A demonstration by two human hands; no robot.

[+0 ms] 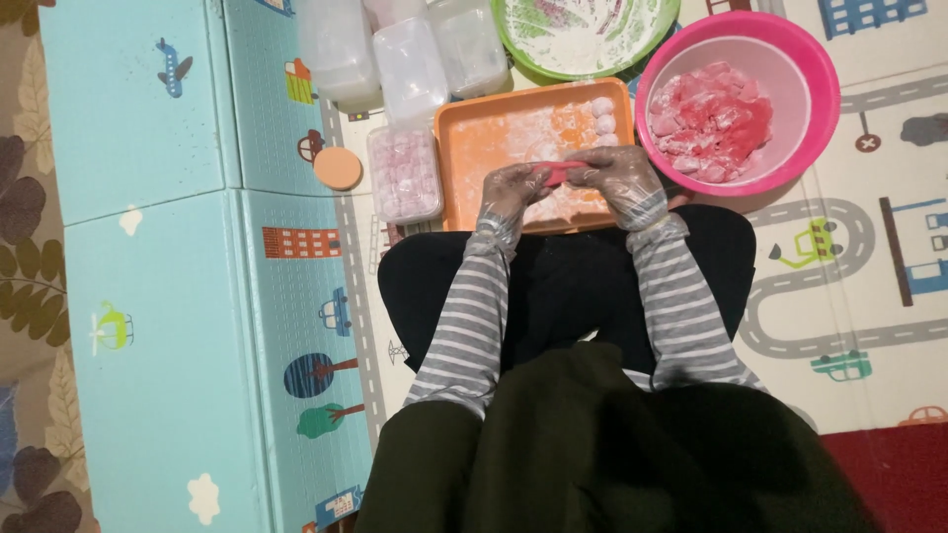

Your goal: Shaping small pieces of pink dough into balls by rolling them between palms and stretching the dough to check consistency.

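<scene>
Gloved left hand (511, 190) and right hand (620, 181) pinch pink dough piece (559, 173) together over floured orange tray (464, 123); clear lidded boxes (405, 174) left, pink bowl (820, 89) right.

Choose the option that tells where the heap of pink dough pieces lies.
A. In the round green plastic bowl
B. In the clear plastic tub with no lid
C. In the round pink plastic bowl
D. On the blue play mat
C: the heap of pink dough pieces fills the round pink plastic bowl, beside the floured rectangular orange plastic tray.
</scene>
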